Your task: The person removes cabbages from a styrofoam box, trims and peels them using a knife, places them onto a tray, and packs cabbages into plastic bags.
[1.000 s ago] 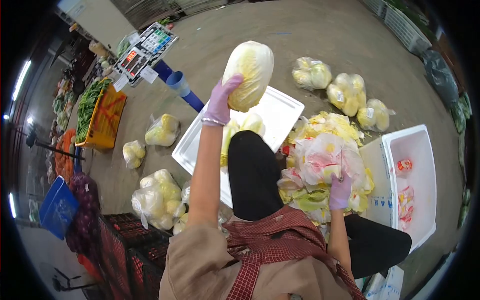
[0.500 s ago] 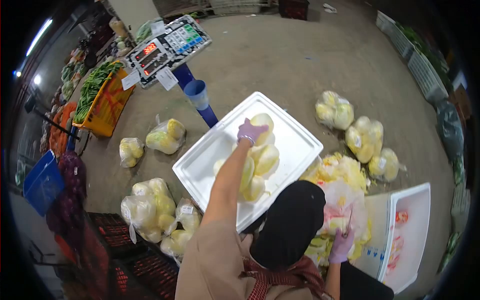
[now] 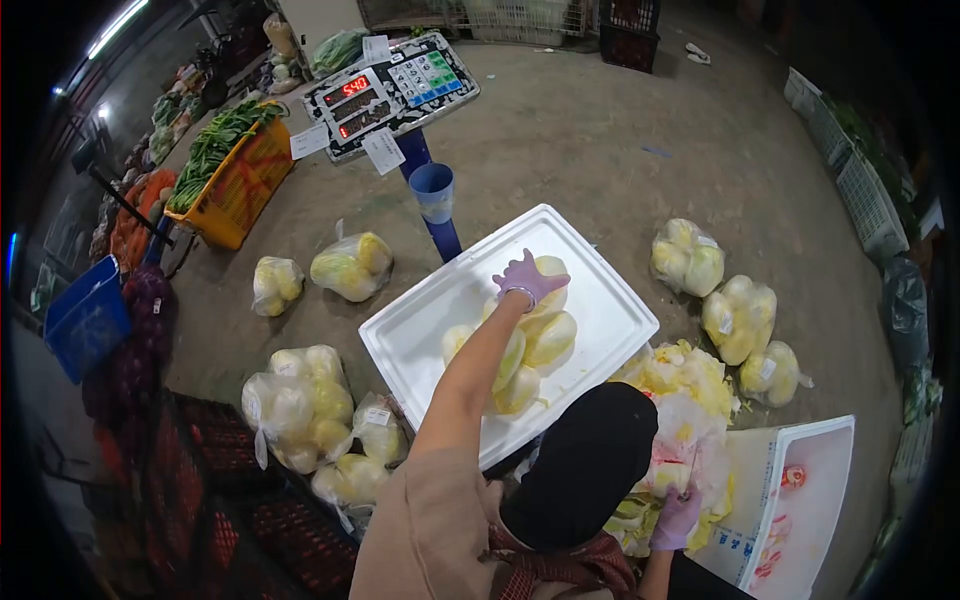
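My left hand (image 3: 530,280), in a lilac glove, rests with spread fingers on a pale napa cabbage (image 3: 552,268) at the far side of the pile. Several peeled napa cabbages (image 3: 550,338) lie together in a large white foam tray (image 3: 610,310); my forearm hides some of them. Low on the right, my gloved right hand (image 3: 678,517) is closed around a knife (image 3: 692,462), of which only a thin blade shows. Beside that hand is a heap of loose yellow cabbage leaves (image 3: 690,375) with crumpled pinkish plastic (image 3: 685,430).
A scale display (image 3: 390,95) reading 5.40 stands behind the tray, with a blue cup (image 3: 432,190) on its post. Bagged cabbages (image 3: 295,405) sit on the floor left, more bags (image 3: 740,318) right. A white foam box (image 3: 815,500) is lower right, dark crates (image 3: 270,520) lower left.
The whole view has shifted slightly. My left hand stays on the far cabbage, its fingers spread wider. The scale's red digits have changed to 5.40. My right hand keeps the knife.
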Demonstrator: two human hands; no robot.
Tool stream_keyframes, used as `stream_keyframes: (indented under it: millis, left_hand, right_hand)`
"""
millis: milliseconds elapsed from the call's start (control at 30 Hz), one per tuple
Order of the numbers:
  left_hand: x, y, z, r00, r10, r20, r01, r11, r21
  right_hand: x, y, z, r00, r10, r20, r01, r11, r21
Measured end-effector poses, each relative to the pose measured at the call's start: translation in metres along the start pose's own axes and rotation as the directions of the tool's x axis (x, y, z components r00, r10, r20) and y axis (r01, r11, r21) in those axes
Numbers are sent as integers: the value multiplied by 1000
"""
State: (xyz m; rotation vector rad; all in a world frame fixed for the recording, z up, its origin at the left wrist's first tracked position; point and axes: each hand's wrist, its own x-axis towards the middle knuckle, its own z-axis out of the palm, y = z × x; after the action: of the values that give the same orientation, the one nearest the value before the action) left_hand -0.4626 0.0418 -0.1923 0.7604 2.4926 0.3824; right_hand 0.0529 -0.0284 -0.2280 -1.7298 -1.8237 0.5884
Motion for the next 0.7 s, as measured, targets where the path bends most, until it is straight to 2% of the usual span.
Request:
stream_keyframes:
  millis: [200,300,400,600,700]
  left_hand:
    - [-33,15,-19,984,145,-101,-156,981,-117]
    - [-53,26,-30,976,214,-34,-216,971,-104]
    - [-77,35,-38,954,287,-90,-299,934,-193]
    - [-111,48,-46,855,501,-134,-509,763,-398]
    - [-131,45,-45,837,537,-105,-507,688,-520]
  right_hand:
    - [-9,9,-7,997,61,37,-57,992,-115]
    - [-17,2,-16,972,195,134,-197,980,5]
    - [-27,10,-17,978,175,114,-178,984,14]
    - [-44,-22,-33,981,169,97,-173,984,32]
    - [-54,-5,-32,976,184,117,-174,981,-91]
